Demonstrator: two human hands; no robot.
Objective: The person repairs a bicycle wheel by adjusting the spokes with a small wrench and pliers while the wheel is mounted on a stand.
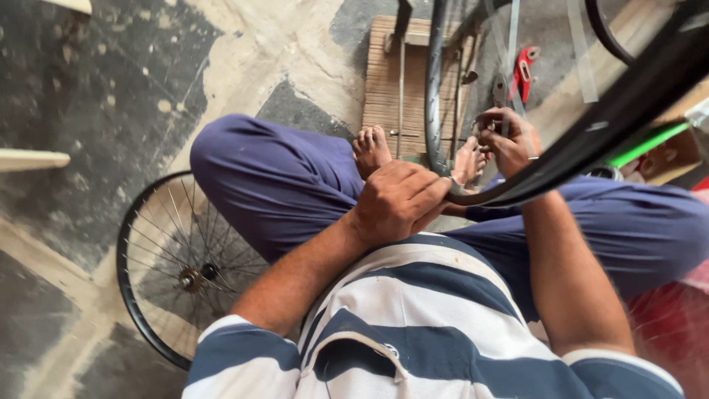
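Tyre (591,140), black, lies across the lap against a bare metal rim (434,89). Left hand (399,201) has fingers clamped on the tyre's near edge; right hand (508,140) pinches something small at the rim, unidentifiable. Judged partway: bead seating not visibly complete. Spoked wheel (173,266) on floor. Upper tyre and rim cut off by frame.

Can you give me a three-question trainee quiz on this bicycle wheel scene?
1. True or false: the left hand grips the black tyre.
2. Where does the spare spoked wheel lie? A) on the floor under the person's left knee B) on the wooden board C) on the lap
3. What colour is the tool on the floor beyond the right hand?

Key: 1 true; 2 A; 3 red.
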